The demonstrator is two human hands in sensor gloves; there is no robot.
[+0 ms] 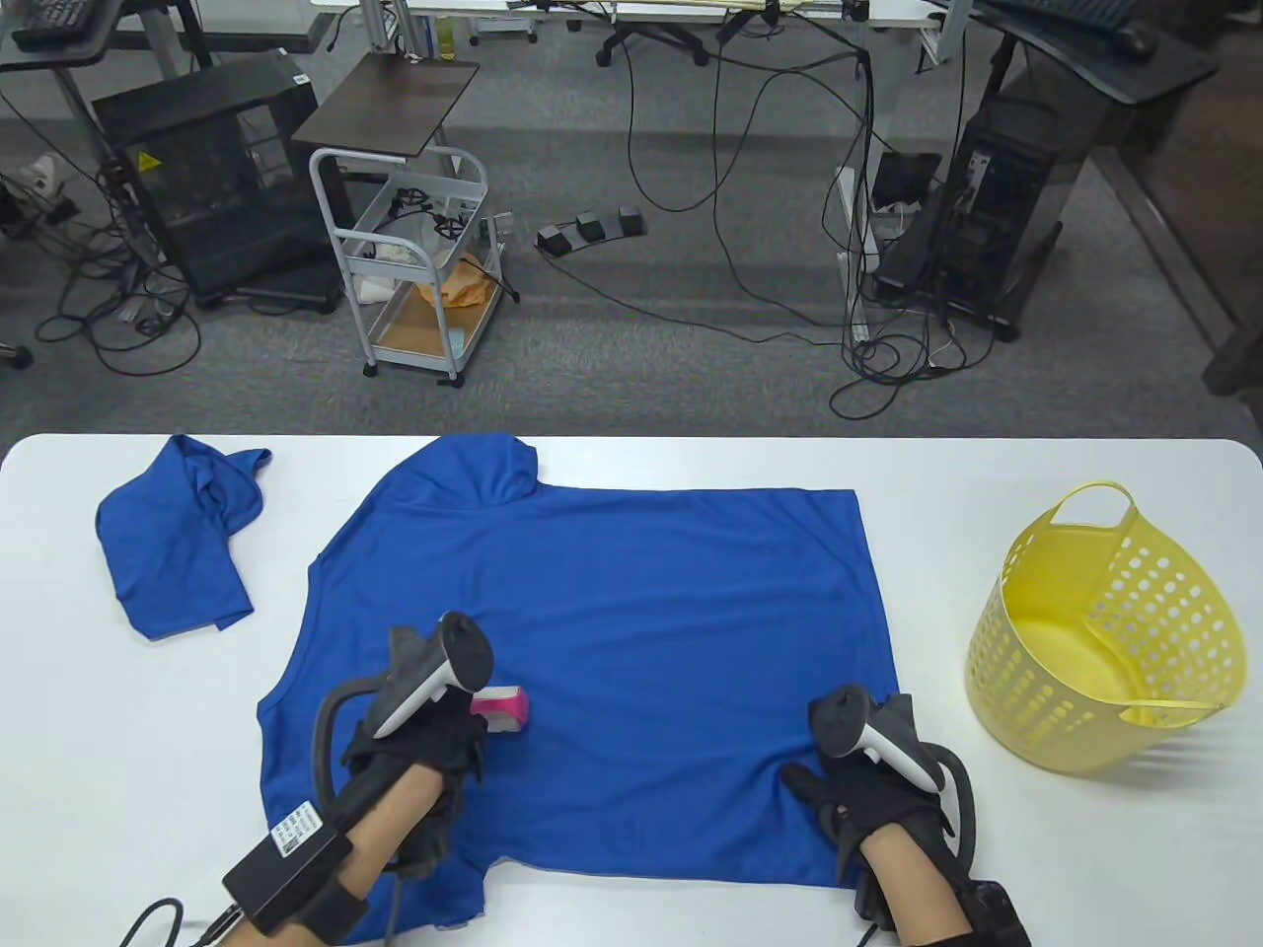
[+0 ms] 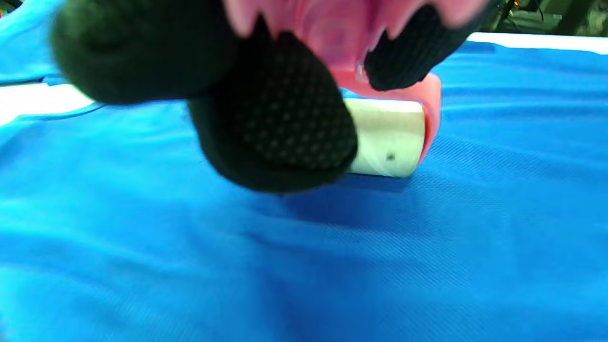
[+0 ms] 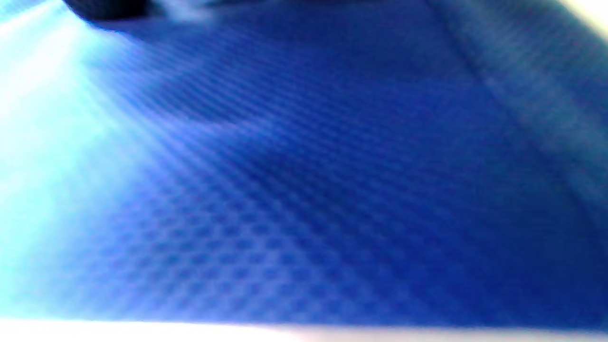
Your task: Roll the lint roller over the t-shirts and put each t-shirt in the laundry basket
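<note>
A large blue t-shirt (image 1: 612, 641) lies spread flat on the white table (image 1: 987, 868). My left hand (image 1: 434, 735) grips the pink handle of a lint roller (image 1: 501, 708), whose white roll (image 2: 387, 137) rests on the shirt's fabric (image 2: 304, 247) at its left part. My right hand (image 1: 868, 799) lies flat on the shirt's lower right corner, fingers straight. The right wrist view shows only blurred blue fabric (image 3: 332, 190) up close. A second blue t-shirt (image 1: 178, 538) sits crumpled at the table's far left. The yellow laundry basket (image 1: 1105, 631) stands tilted at the right, with nothing visible inside.
Beyond the table's far edge are a white wire cart (image 1: 419, 266), computer towers (image 1: 997, 207) and loose cables on grey carpet. Bare white tabletop shows between the shirt and the basket.
</note>
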